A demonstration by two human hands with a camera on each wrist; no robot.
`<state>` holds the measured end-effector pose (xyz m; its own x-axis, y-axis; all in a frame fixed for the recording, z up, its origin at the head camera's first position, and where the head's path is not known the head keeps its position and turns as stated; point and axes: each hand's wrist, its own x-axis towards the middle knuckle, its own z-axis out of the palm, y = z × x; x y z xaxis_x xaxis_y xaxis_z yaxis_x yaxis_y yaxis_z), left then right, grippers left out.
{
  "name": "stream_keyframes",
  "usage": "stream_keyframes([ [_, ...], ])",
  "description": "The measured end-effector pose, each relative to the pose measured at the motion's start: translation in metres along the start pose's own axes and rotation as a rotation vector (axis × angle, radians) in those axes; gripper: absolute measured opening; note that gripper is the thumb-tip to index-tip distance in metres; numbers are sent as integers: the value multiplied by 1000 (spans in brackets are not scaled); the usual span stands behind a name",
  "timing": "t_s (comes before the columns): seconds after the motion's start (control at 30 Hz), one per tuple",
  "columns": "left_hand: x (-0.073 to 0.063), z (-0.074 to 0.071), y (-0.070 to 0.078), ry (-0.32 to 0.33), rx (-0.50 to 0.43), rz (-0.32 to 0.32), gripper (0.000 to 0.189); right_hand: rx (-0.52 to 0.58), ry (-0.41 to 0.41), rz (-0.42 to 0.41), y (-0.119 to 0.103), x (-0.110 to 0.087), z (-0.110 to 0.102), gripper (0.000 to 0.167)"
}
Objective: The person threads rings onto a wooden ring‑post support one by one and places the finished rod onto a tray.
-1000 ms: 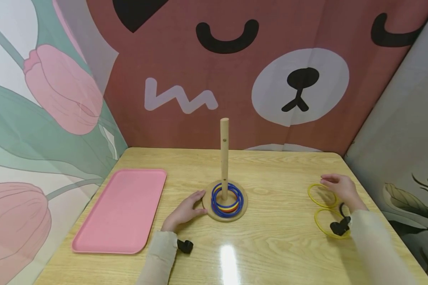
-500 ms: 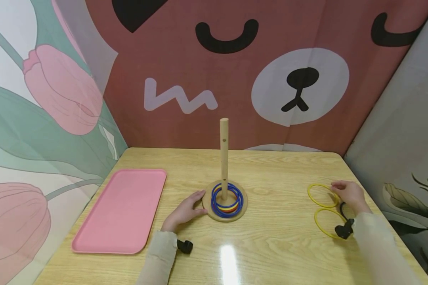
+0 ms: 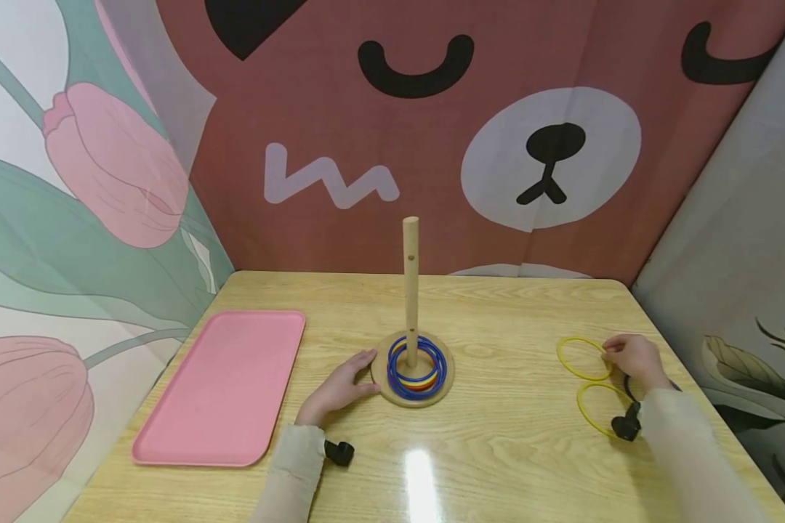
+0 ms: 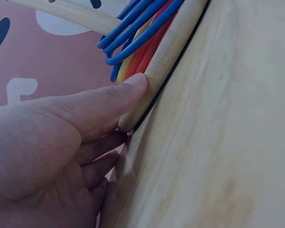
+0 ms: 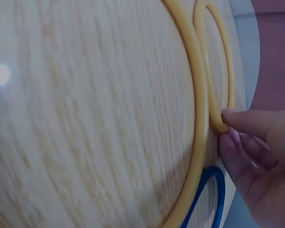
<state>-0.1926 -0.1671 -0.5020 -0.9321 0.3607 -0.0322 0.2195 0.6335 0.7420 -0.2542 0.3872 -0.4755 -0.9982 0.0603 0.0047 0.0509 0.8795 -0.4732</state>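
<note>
My left hand holds the left rim of a ring toss stand's round wooden base; in the left wrist view the thumb presses on the rim and a finger meets its lower edge. Several blue, yellow and red rings lie stacked round the foot of the upright wooden post. At the table's right side my right hand pinches a yellow ring between thumb and fingers. A second yellow ring lies nearer me, and a blue ring is partly hidden by the hand.
A pink tray lies on the left of the wooden table. Printed cloth stands behind the table and along both sides. Each wrist wears a small black camera.
My right hand first drew back to the right, then came slightly left and took hold of the farther yellow ring, which shifted a little left. The left hand stayed on the base.
</note>
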Motion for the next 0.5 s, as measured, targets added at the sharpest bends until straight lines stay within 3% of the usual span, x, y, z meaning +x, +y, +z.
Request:
stream_keyframes([
  [0.23,0,0,-1,-6,0,7,74,27,-33,68,-7,3,1,21],
  [0.5,-1,-1,1,-4,-1,3,74,219,-42,192,-19,2,6,32],
])
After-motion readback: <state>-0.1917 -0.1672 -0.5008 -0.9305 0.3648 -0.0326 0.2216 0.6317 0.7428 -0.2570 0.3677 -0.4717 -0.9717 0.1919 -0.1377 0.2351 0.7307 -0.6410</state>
